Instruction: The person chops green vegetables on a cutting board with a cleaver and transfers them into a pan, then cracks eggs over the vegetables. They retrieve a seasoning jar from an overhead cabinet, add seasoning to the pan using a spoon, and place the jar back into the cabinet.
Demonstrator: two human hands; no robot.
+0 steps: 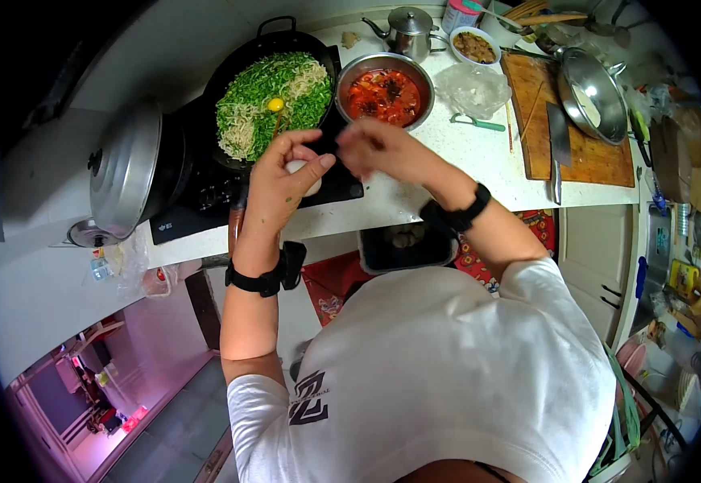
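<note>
My left hand [278,183] is closed around a white egg [295,166], whose shell shows between thumb and fingers. Green bits cling to the back of this hand. Close beside it, my right hand [382,150] is raised with bent fingers, smeared by motion; whether anything is in them I cannot tell. Beyond my left hand, a black wok [223,74] holds chopped greens [290,76] and pale shreds [237,138]. One raw egg yolk [275,105] lies on top, with chopsticks [278,125] sticking out near it.
A steel bowl of red food [384,95] stands right of the wok, with a kettle [410,34] behind. Further right are a green peeler [479,123], a cutting board [527,121], a cleaver [558,133] and a steel basin [588,84]. A lidded pot [129,165] stands left.
</note>
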